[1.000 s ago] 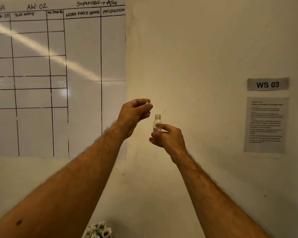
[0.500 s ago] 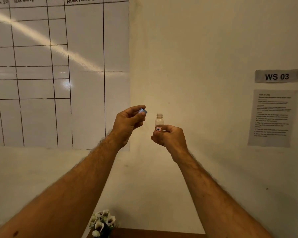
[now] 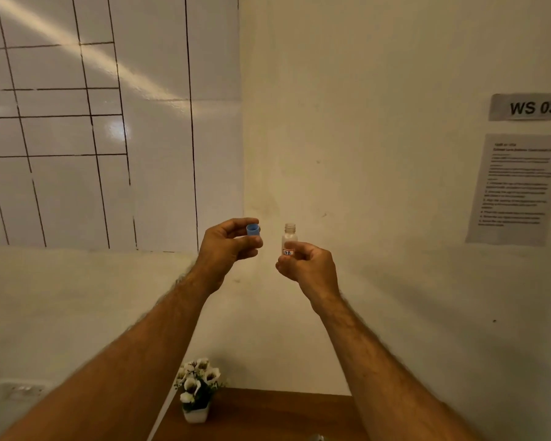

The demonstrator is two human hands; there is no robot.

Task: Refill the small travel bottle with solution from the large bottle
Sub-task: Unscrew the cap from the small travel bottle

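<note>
The small travel bottle point(image 3: 289, 239) stands upright in mid-air before the wall, well above the table point(image 3: 268, 415), held low on its body by the right hand point(image 3: 306, 265), whose fingers curl round the part below the little red-edged label. Its threaded neck is bare and open. The left hand point(image 3: 228, 246), apart from it to the left, pinches the blue cap point(image 3: 253, 230) between thumb and fingertips. So both grips are clamped: the right on the bottle, the left on the cap.

The bottle looks like thin clear plastic, light and probably a little squeezable, so a firm but gentle hold low on the body seems right, keeping the mouth clear for pouring. The cap is tiny and smooth, easy to drop; setting it down would free a hand. The large bottle is not in view. A small potted flower point(image 3: 196, 389) sits on the table below.
</note>
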